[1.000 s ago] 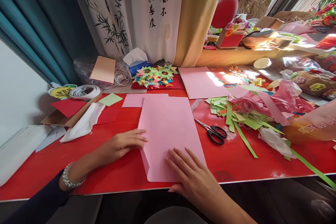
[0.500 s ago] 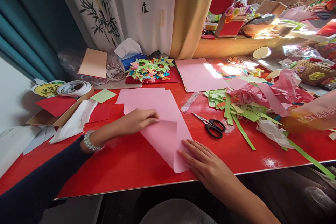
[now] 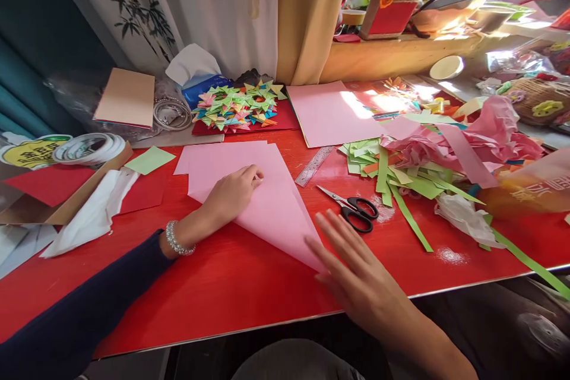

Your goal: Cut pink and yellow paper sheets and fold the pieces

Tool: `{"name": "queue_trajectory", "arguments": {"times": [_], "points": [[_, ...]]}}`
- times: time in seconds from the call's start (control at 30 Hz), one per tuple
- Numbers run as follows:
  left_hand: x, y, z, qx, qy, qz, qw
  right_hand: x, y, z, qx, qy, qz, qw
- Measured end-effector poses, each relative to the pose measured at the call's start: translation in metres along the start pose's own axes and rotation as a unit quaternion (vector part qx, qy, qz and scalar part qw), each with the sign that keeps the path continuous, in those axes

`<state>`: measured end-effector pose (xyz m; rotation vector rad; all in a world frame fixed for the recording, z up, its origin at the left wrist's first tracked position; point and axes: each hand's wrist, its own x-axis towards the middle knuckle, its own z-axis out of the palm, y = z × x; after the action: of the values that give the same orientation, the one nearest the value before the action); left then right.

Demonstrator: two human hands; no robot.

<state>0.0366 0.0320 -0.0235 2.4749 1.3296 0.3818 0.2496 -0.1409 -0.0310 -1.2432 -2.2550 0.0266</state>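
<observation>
A sheet of pink paper (image 3: 278,202) lies on the red table with its near part folded over, making a slanted front edge that narrows to a point at the right. My left hand (image 3: 234,193) rests on the fold with fingers curled and thumb against them, closed on the paper's turned-over corner, which the hand mostly covers. Beside the pointed end is my right hand (image 3: 351,264), its fingers stretched out and spread; the fingertips are over or just touching the paper's edge. Black-handled scissors (image 3: 356,211) lie just beyond the right hand, and a clear ruler (image 3: 314,166) is behind them.
Green paper strips (image 3: 412,187) and crumpled pink paper (image 3: 494,136) are heaped at the right. Folded paper stars (image 3: 238,108) and another pink sheet (image 3: 332,116) sit at the back. A cardboard box (image 3: 62,211) with tape rolls (image 3: 89,148) is at the left.
The near corner of the pink paper, raised before, now lies flatter, and the fold has become sharper. My left hand has moved slightly left and up; my right hand has lifted and spread its fingers.
</observation>
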Motion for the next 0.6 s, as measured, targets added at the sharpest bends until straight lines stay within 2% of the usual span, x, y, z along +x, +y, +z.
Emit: {"name": "queue_trajectory", "arguments": {"times": [0.07,0.13,0.33,0.47,0.6], "points": [[0.004,0.0,0.0,0.001,0.006,0.002,1.0,0.008,0.0,0.0,-0.039,-0.039,-0.081,0.995],[0.008,0.0,0.0,0.006,0.011,0.011,1.0,0.014,0.001,0.001,-0.056,-0.065,-0.11,0.99],[0.018,0.0,-0.001,0.066,0.003,0.032,0.997,0.018,0.011,0.004,-0.058,-0.094,-0.122,0.986],[0.019,0.001,0.0,0.121,-0.007,0.031,0.992,0.016,0.014,0.006,-0.041,-0.11,-0.107,0.987],[0.019,0.003,0.002,0.132,0.0,0.033,0.991,0.015,0.013,0.005,-0.04,-0.117,-0.094,0.988]]}}
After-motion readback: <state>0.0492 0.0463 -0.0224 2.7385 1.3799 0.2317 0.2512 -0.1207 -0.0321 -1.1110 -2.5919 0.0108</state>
